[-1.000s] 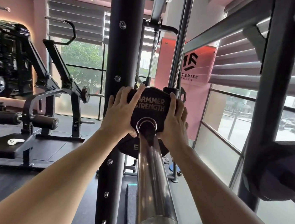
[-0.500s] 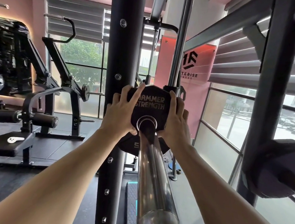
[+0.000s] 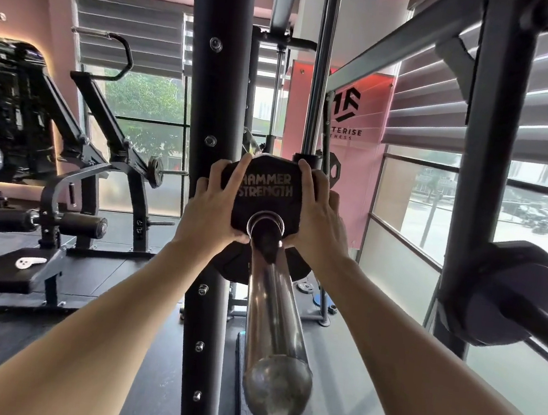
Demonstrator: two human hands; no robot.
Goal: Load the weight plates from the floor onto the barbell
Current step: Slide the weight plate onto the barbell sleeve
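Your left hand [image 3: 212, 205] and right hand [image 3: 316, 217] have fingers [image 3: 235, 176] clamped on opposite edges of 1 small weight plate [image 3: 268, 189], threaded on the barbell sleeve [image 3: 273, 314]. Just beyond your fingers, a larger plate [image 3: 234, 264] sits on the same sleeve.

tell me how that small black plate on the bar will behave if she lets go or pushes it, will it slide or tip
The small black plate is threaded on the steel bar, so it probably can't tip off. The bar looks smooth and polished, so it should slide easily when pushed. It looks rigid and dense; both the left hand and right hand hold it, hinting it is heavy for its size.
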